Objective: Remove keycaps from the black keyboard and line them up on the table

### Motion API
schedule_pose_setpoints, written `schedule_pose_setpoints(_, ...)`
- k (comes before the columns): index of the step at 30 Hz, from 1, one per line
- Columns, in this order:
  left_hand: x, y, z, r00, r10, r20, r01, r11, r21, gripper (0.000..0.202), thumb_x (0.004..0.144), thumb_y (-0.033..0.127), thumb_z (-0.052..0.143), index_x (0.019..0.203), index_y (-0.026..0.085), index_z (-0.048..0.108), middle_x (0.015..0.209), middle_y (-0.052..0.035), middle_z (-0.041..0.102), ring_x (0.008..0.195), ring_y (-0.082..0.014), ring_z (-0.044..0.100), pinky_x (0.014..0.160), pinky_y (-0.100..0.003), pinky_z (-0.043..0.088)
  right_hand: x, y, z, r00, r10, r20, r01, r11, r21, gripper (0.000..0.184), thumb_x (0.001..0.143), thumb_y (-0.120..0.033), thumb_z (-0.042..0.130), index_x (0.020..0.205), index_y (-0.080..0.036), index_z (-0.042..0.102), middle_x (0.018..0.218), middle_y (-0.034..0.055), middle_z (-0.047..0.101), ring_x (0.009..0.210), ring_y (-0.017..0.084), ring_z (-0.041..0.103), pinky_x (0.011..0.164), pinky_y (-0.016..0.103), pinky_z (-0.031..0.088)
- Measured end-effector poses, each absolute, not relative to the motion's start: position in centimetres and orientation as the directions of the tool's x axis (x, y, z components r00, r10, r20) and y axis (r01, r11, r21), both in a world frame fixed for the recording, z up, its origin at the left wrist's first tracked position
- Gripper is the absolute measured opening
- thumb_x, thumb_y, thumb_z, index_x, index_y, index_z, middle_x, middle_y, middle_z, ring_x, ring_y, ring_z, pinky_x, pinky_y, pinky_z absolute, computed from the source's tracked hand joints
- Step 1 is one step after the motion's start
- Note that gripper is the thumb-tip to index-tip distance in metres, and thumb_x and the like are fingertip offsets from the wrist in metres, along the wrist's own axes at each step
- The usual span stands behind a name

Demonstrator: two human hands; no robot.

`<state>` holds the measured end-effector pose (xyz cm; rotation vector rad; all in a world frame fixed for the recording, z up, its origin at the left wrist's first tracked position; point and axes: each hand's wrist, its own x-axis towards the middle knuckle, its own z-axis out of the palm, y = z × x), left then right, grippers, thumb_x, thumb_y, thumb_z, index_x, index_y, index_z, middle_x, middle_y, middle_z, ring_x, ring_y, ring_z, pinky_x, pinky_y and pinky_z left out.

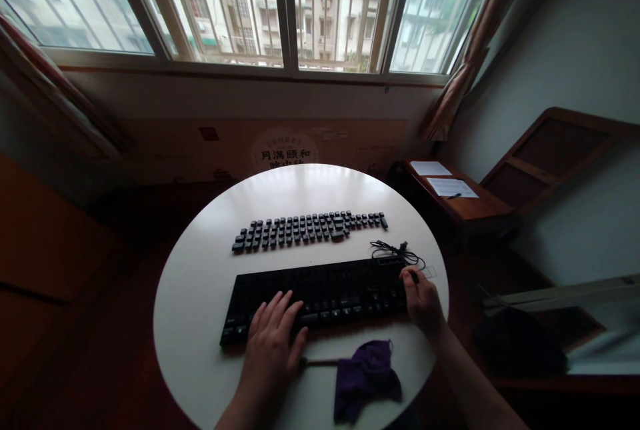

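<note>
A black keyboard (320, 293) lies on a round white table (200, 283). Most of its upper rows look bare, and only the front rows still carry keys. Several loose black keycaps (307, 228) are laid out in rows behind it. My left hand (273, 343) rests flat on the keyboard's front left, fingers stretched out. At the keyboard's right end, my right hand (420, 298) is closed on a small dark tool I cannot make out. A coiled black cable (397, 253) lies just beyond that hand.
A purple cloth (365, 377) lies at the table's front edge, with a thin stick (317, 363) beside it. A wooden side table (465, 207) with papers stands at the right. A cardboard box (280, 147) sits under the window. The floor is dark.
</note>
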<state>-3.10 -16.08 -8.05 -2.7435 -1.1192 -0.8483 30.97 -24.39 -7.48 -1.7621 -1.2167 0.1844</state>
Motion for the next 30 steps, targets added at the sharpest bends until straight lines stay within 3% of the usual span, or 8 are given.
schedule_pose_setpoints(4, -3.1, -16.1, -8.0, 0.584, 0.637, 0.503, 0.667, -0.730, 0.150, 0.037, 0.093, 0.032, 0.054, 0.127, 0.021, 0.063, 0.139, -0.0120, 0.062, 0.130, -0.0312, 0.055, 0.110, -0.050, 0.036, 31.1, -24.3, -7.6, 0.596, 0.713, 0.369, 0.549, -0.027, -0.836, 0.029, 0.097, -0.044, 0.046, 0.084, -0.020, 0.057, 0.063, -0.0015, 0.053, 0.052, 0.016, 0.048, 0.053, 0.027, 0.039)
schedule_pose_setpoints(9, -3.2, -16.1, -8.0, 0.580, 0.650, 0.491, 0.668, -0.725, 0.169, 0.037, 0.092, 0.031, 0.055, 0.127, 0.021, 0.064, 0.140, -0.0114, 0.061, 0.131, -0.0307, 0.054, 0.112, -0.049, 0.036, 31.5, -24.2, -8.0, 0.729, 0.601, 0.328, 0.393, 0.024, -0.919, 0.036, 0.101, -0.052, 0.036, 0.086, -0.022, 0.048, 0.060, -0.0066, 0.040, 0.046, 0.013, 0.040, 0.044, 0.022, 0.034)
schedule_pose_setpoints(17, -3.6, -15.8, -8.1, 0.593, 0.612, 0.524, 0.645, -0.750, 0.146, 0.039, 0.094, 0.031, 0.054, 0.130, 0.019, 0.061, 0.139, -0.0126, 0.062, 0.129, -0.0300, 0.056, 0.109, -0.049, 0.040, 30.7, -24.4, -6.5, 0.633, 0.702, 0.325, 0.344, 0.121, -0.931, 0.026, 0.098, -0.045, 0.049, 0.090, -0.021, 0.056, 0.061, -0.0050, 0.046, 0.050, 0.013, 0.044, 0.044, 0.022, 0.036)
schedule_pose_setpoints(21, -3.9, -16.4, -7.2, 0.573, 0.590, 0.569, 0.602, -0.774, 0.196, 0.035, 0.095, 0.030, 0.053, 0.127, 0.020, 0.061, 0.137, -0.0123, 0.062, 0.128, -0.0298, 0.056, 0.108, -0.048, 0.042, 27.9, -25.5, -4.1, 0.449, 0.825, 0.344, 0.365, 0.182, -0.913, 0.025, 0.096, -0.043, 0.055, 0.094, -0.020, 0.065, 0.065, -0.0001, 0.059, 0.055, 0.016, 0.054, 0.051, 0.025, 0.044)
schedule_pose_setpoints(24, -3.9, -17.2, -6.2, 0.575, 0.561, 0.595, 0.530, -0.810, 0.251, 0.033, 0.096, 0.032, 0.053, 0.126, 0.021, 0.061, 0.132, -0.0118, 0.064, 0.124, -0.0288, 0.057, 0.103, -0.044, 0.047, 24.1, -26.0, -2.4, 0.125, 0.917, 0.378, 0.411, 0.299, -0.861, 0.027, 0.101, -0.037, 0.047, 0.102, -0.020, 0.068, 0.075, 0.0034, 0.067, 0.064, 0.017, 0.062, 0.059, 0.026, 0.049)
schedule_pose_setpoints(27, -3.9, -17.9, -5.5, 0.606, 0.507, 0.612, 0.431, -0.857, 0.283, 0.035, 0.099, 0.038, 0.052, 0.129, 0.021, 0.057, 0.127, -0.0128, 0.065, 0.117, -0.0278, 0.059, 0.096, -0.040, 0.051, 20.4, -26.0, -1.4, -0.166, 0.873, 0.457, 0.415, 0.483, -0.771, 0.026, 0.101, -0.033, 0.047, 0.103, -0.019, 0.070, 0.081, 0.0056, 0.071, 0.070, 0.017, 0.067, 0.066, 0.026, 0.051)
schedule_pose_setpoints(30, -3.9, -18.2, -5.0, 0.591, 0.487, 0.644, 0.367, -0.872, 0.323, 0.031, 0.102, 0.039, 0.047, 0.124, 0.021, 0.056, 0.116, -0.0125, 0.066, 0.107, -0.0249, 0.062, 0.090, -0.036, 0.054, 18.5, -25.7, -1.2, -0.317, 0.827, 0.464, 0.419, 0.561, -0.714, 0.024, 0.101, -0.028, 0.049, 0.110, -0.021, 0.071, 0.084, 0.0061, 0.072, 0.069, 0.015, 0.067, 0.065, 0.023, 0.051)
